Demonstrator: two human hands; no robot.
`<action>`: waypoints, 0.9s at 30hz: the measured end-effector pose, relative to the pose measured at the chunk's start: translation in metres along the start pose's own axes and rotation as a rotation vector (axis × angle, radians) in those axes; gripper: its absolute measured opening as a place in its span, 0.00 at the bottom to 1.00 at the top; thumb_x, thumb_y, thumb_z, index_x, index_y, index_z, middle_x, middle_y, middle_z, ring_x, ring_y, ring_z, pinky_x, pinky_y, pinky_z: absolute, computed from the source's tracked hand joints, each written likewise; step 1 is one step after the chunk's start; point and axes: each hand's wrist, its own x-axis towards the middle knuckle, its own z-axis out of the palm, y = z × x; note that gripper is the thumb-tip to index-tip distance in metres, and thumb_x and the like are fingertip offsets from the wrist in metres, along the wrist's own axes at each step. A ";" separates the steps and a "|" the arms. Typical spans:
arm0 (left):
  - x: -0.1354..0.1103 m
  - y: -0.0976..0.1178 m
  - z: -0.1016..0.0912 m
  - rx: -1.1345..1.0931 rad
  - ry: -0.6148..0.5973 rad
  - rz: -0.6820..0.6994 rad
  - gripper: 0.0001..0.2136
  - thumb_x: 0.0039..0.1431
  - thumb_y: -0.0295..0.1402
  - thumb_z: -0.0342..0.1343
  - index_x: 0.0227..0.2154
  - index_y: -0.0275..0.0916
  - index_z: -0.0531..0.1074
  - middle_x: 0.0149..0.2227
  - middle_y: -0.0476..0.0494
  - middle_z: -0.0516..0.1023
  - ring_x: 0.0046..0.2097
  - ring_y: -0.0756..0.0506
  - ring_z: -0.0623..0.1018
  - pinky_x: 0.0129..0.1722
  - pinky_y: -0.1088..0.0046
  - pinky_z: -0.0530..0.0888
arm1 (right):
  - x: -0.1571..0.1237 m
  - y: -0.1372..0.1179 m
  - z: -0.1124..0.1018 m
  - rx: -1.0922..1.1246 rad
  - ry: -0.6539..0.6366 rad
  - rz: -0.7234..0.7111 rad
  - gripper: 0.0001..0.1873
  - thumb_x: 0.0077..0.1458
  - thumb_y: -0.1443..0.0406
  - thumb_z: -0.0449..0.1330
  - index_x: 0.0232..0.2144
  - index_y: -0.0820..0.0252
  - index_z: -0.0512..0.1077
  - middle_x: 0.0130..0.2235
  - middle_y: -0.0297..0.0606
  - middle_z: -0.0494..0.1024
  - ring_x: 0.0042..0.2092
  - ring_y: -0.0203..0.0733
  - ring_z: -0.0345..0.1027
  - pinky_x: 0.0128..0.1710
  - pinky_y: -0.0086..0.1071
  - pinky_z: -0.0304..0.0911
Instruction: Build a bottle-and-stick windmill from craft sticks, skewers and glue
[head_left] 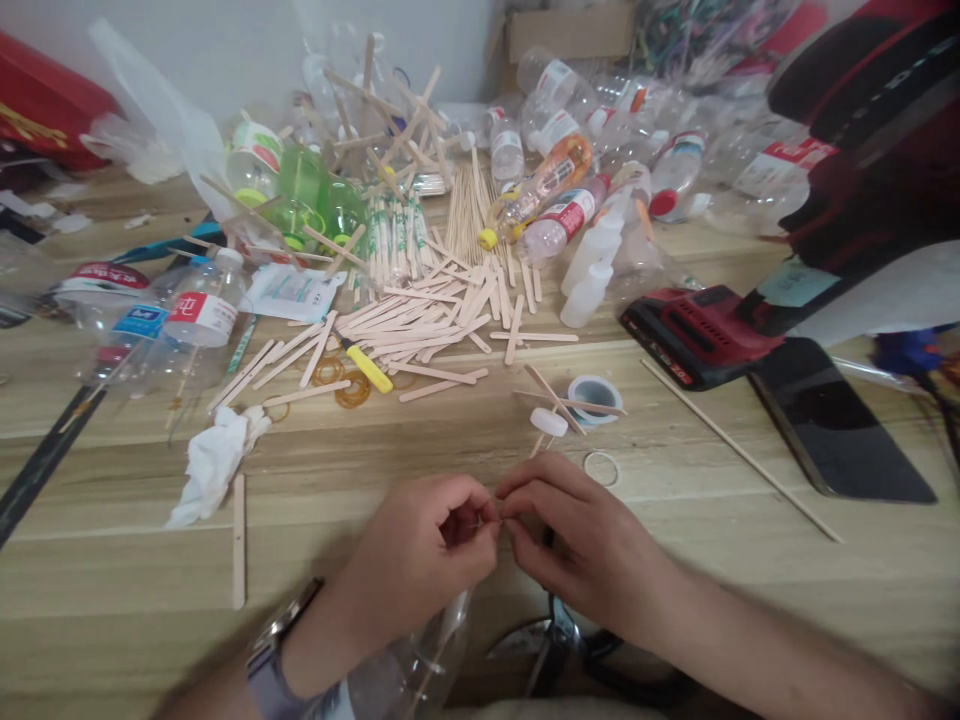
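My left hand (427, 545) and my right hand (581, 540) meet fingertip to fingertip near the table's front. Both are closed in a pinch; what lies between the fingers is too small to make out. Below my left wrist lies a clear plastic bottle (420, 670), partly hidden by the hand and forearm. Scissors (559, 635) with dark handles rest under my right hand, blades apart. Just beyond the fingers are a white bottle cap (549, 422), crossed craft sticks (559, 398) and a roll of tape (594, 388).
Loose craft sticks (420, 320) are heaped mid-table, with a yellow-handled screwdriver (367, 367) and rubber bands (351, 388). Plastic bottles (570, 215) crowd the back. At right stand a red-black cordless drill (705, 330), a phone (836, 425) and a thin wooden stick (739, 448). Crumpled tissue (210, 465) lies left.
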 end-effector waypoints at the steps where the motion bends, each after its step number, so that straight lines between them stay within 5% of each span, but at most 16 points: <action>1: 0.001 -0.001 0.000 -0.086 -0.047 -0.049 0.03 0.52 0.30 0.52 0.25 0.39 0.69 0.21 0.55 0.65 0.24 0.52 0.64 0.24 0.77 0.59 | -0.001 0.000 0.000 -0.006 0.004 -0.006 0.07 0.57 0.74 0.55 0.33 0.58 0.70 0.35 0.38 0.77 0.37 0.39 0.70 0.36 0.32 0.67; 6: 0.009 -0.007 -0.001 -0.367 -0.163 -0.179 0.07 0.50 0.37 0.55 0.26 0.38 0.67 0.22 0.56 0.63 0.25 0.52 0.61 0.25 0.76 0.58 | -0.004 0.002 0.000 -0.017 0.006 0.016 0.06 0.60 0.73 0.55 0.35 0.58 0.69 0.37 0.39 0.76 0.37 0.39 0.71 0.36 0.32 0.68; 19: 0.014 -0.016 -0.001 -0.493 -0.182 -0.161 0.11 0.50 0.39 0.59 0.25 0.38 0.67 0.23 0.56 0.64 0.25 0.53 0.60 0.26 0.77 0.59 | -0.006 0.002 0.003 0.038 0.028 0.092 0.04 0.57 0.70 0.60 0.36 0.57 0.71 0.45 0.41 0.76 0.46 0.40 0.74 0.43 0.33 0.70; 27: 0.014 -0.014 0.000 -0.469 -0.184 -0.186 0.10 0.48 0.40 0.59 0.26 0.38 0.67 0.23 0.56 0.64 0.25 0.53 0.60 0.26 0.76 0.59 | 0.003 -0.005 -0.009 0.373 -0.043 0.286 0.07 0.53 0.72 0.57 0.25 0.57 0.66 0.41 0.40 0.76 0.47 0.43 0.73 0.43 0.36 0.68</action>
